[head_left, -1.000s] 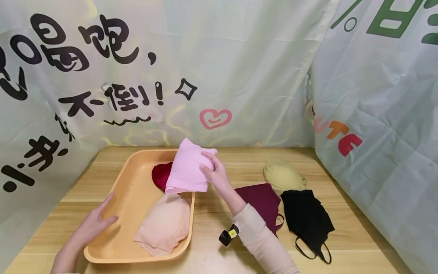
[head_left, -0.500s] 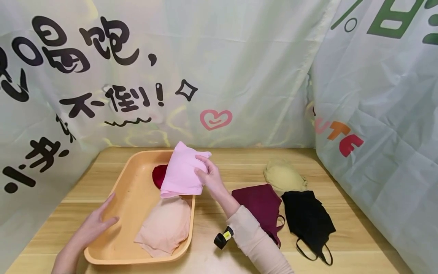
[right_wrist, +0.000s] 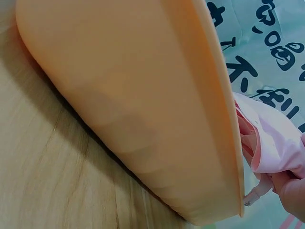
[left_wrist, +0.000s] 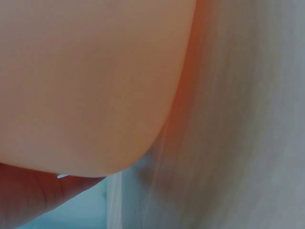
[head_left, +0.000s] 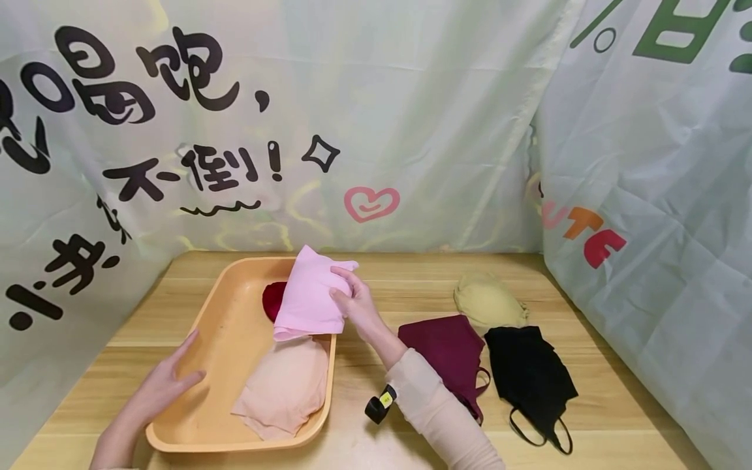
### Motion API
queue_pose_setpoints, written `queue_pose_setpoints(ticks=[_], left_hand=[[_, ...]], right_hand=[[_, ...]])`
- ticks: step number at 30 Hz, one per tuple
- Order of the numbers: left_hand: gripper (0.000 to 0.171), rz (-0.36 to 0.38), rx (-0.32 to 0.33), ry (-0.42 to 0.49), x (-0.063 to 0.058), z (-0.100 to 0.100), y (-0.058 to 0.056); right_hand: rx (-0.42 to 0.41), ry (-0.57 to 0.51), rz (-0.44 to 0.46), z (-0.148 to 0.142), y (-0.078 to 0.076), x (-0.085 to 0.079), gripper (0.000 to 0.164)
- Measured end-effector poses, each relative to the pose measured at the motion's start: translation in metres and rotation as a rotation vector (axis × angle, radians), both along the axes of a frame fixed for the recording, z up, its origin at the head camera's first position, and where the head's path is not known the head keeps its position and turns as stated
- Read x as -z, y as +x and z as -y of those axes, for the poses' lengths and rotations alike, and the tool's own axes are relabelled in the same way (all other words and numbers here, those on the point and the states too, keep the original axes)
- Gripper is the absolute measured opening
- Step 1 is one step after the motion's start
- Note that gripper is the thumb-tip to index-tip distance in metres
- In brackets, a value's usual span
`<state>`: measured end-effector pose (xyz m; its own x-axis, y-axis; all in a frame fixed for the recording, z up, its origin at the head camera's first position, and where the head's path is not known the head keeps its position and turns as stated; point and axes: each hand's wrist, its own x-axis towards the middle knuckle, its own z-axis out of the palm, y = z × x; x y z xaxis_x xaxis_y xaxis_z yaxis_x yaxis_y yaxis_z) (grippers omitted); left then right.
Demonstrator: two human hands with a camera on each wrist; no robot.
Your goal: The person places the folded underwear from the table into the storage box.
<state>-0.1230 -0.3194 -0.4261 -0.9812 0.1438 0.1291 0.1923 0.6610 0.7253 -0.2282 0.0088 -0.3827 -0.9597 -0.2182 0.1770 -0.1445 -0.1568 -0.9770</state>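
Observation:
My right hand (head_left: 355, 305) pinches a folded pink bra (head_left: 310, 297) over the right rim of an orange tray (head_left: 205, 365). The right wrist view shows the pink bra (right_wrist: 271, 131) with its fold turned toward the camera, beside the tray's outer wall (right_wrist: 124, 95). Partly hidden behind it lies a dark red bra (head_left: 273, 300) in the tray. Nearer, also in the tray, is a pale peach bra (head_left: 284, 385). My left hand (head_left: 158, 388) rests at the tray's left rim with fingers extended and thumb apart; in the left wrist view the tray wall hides most of it.
Right of the tray, on the wooden table (head_left: 376, 365), lie a maroon bra (head_left: 440, 346), a black bra (head_left: 529, 365) with straps and an olive-yellow one (head_left: 489, 300). Printed curtains (head_left: 446, 130) stand at the back and both sides.
My right hand has carried the pink bra a little left and down, further over the tray, covering more of the dark red one. The left hand stays in place.

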Motion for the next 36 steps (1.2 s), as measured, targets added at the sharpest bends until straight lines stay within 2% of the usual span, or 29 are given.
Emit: queue_pose_setpoints(ticks=[9,15,21,26,30,33,36], left_hand=[[0.079,0.009,0.002,0.000,0.000,0.001,0.000],[0.079,0.015,-0.005,0.002,-0.001,0.001,0.000],[0.081,0.061,-0.004,0.006,-0.002,0.000,0.001],[0.080,0.064,-0.007,0.020,-0.002,0.000,0.001],[0.078,0.049,-0.015,0.028,-0.001,-0.001,0.001],[0.078,0.043,-0.016,0.027,0.000,-0.001,0.002],[0.079,0.039,-0.017,0.023,0.000,0.000,0.002]], right_hand=[[-0.019,0.056,-0.002,0.004,0.001,0.001,0.042],[-0.029,0.078,0.002,0.007,0.010,-0.017,0.042],[-0.031,0.088,0.031,0.016,-0.009,-0.005,0.044],[-0.029,0.127,-0.004,0.026,-0.022,0.004,0.041],[-0.033,0.244,-0.060,0.032,-0.027,0.007,0.042],[-0.020,0.381,-0.148,0.037,-0.028,0.008,0.042],[0.027,0.547,-0.251,0.041,-0.028,0.009,0.043]])
